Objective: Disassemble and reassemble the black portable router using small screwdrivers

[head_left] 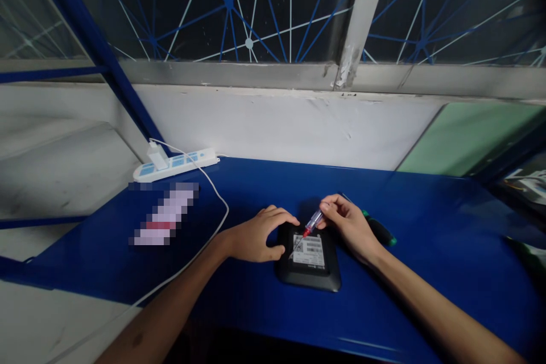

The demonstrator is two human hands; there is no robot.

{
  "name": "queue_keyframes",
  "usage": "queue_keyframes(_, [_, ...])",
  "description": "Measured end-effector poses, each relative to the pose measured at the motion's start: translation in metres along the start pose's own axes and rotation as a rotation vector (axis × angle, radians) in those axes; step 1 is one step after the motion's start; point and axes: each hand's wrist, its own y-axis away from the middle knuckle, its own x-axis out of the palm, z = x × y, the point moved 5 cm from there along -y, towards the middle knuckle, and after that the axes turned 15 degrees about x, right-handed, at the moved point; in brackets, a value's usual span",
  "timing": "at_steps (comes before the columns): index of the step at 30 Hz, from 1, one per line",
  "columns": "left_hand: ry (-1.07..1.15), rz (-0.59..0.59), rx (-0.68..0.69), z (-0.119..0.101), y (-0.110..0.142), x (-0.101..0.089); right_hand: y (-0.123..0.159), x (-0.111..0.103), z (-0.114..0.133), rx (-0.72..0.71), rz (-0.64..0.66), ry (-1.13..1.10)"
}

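A flat black device with rounded corners [333, 276] lies on the blue table, its white printed label [313, 256] facing up. Beside its left edge, my left hand [251, 236] has its fingers and thumb spread, touching the edge and the far left corner. My right hand [350, 224] grips a screwdriver [314, 220] by its clear handle, which has a red collar. The thin shaft slants down to the left, its tip at the label's lower left corner. Whether the tip presses on the label I cannot tell. Behind my right wrist lies a dark green-ended tool handle [381, 231], partly hidden.
A white power strip [179, 165] with a plugged-in charger [157, 155] stands at the back left. Its white cable [222, 199] loops over the table past my left forearm. A blurred-out phone-like item [166, 216] lies left. Cluttered items [529, 185] sit far right.
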Motion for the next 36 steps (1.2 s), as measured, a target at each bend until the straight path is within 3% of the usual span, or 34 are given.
queue_keyframes(16, [-0.045, -0.011, -0.041, -0.003, -0.004, 0.007, 0.0, 0.0, 0.001, -0.008, -0.025, -0.004])
queue_keyframes(27, [-0.016, 0.028, -0.054, 0.0, -0.001, 0.009, -0.001, -0.045, 0.021, -0.28, -0.419, 0.038])
queue_keyframes(36, [-0.007, 0.033, -0.034, 0.0, -0.002, 0.013, 0.013, -0.047, 0.034, -0.397, -0.52, 0.162])
